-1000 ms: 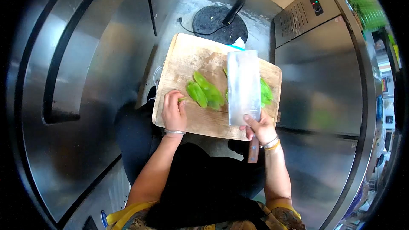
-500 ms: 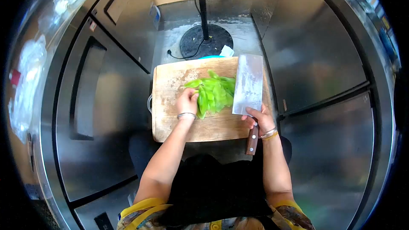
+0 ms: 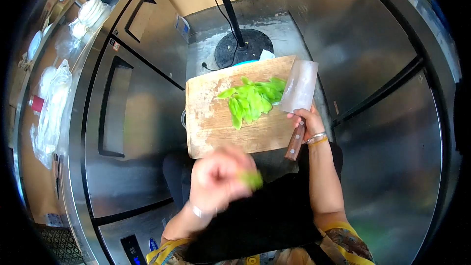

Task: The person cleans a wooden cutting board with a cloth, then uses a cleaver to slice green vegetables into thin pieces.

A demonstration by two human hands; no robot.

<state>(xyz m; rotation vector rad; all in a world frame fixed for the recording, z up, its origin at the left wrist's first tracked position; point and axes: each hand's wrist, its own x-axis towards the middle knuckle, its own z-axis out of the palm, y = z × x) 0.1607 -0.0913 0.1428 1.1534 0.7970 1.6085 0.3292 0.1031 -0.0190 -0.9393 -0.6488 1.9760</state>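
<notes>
My left hand (image 3: 221, 179) is raised close to my chest, in front of the board's near edge, smeared by motion. Its fingers pinch a small green vegetable piece (image 3: 251, 179). On the wooden cutting board (image 3: 211, 137) lies a loose pile of thin, light green vegetable slices (image 3: 252, 99). My right hand (image 3: 309, 123) is closed around a cleaver (image 3: 299, 86) where its brown wooden handle meets the blade. The broad blade points away from me over the board's right side, beside the slices, and the handle end hangs past the near edge.
Steel cabinets (image 3: 142, 132) stand close on the left and more steel doors (image 3: 382, 137) on the right. Ahead is a black pole on a round base (image 3: 250, 44), with a cable. Plastic bags (image 3: 56, 108) lie on the left counter.
My left hand has left the pile and come up toward me with a green piece. The cleaver has turned slightly clockwise in my right hand. The whole view has shifted a little.
</notes>
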